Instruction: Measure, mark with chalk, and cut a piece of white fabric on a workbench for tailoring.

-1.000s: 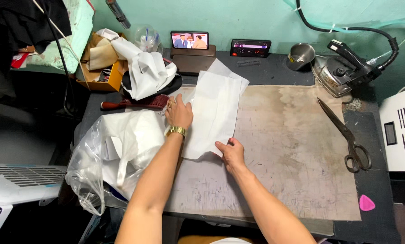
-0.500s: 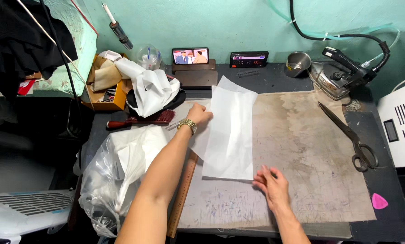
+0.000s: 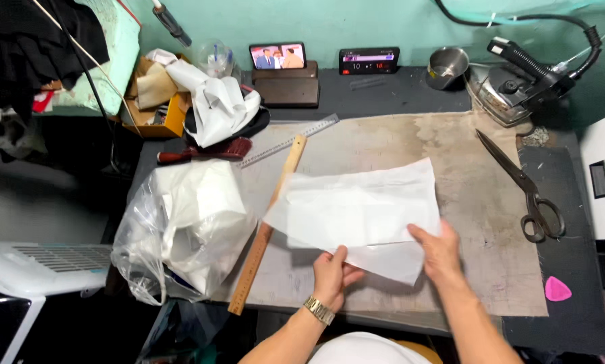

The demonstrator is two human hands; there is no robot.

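Note:
A thin white sheet of fabric or paper [image 3: 360, 212] lies crosswise on the stained grey work mat [image 3: 397, 145], near the table's front edge. My left hand [image 3: 333, 273], with a metal watch on the wrist, pinches the sheet's near edge. My right hand [image 3: 439, 251] grips the sheet's near right corner. A long wooden ruler [image 3: 267, 226] runs diagonally under the sheet's left end.
A clear plastic bag of white fabric [image 3: 181, 226] sits at the left. Large scissors [image 3: 525, 189] and a pink chalk piece [image 3: 557, 289] lie at the right. An iron [image 3: 511, 84], metal cup [image 3: 447, 65], phone [image 3: 277, 56], clock [image 3: 368, 60] and a clear ruler [image 3: 289, 140] stand farther back.
The sheet has been turned from lengthwise to crosswise and drawn toward me. My left hand came back from the far left to the near edge, and the wooden and clear rulers are now uncovered.

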